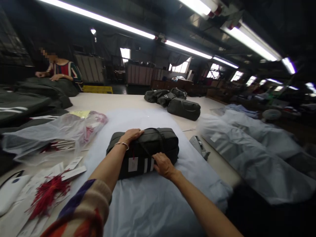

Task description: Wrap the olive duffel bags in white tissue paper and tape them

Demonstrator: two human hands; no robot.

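A dark green duffel bag (163, 141) with white stripes on its side lies on a pale plastic sheet (153, 204) in front of me. From its front hangs a white tag (133, 164) on a red string. My left hand (133, 135) rests on the bag's top left, fingers together and fingertips near the strap. At the front, beside the stripes, my right hand (163, 164) has its fingers curled against the bag; whether they grip the fabric is hard to make out.
More dark green bags lie at the left and back (184, 108). Red-stringed tags (53, 189), a phone (13, 192) and a clear plastic bag (59, 131) sit at left. Plastic-wrapped goods (237, 144) lie right. Another person (65, 69) stands at back left.
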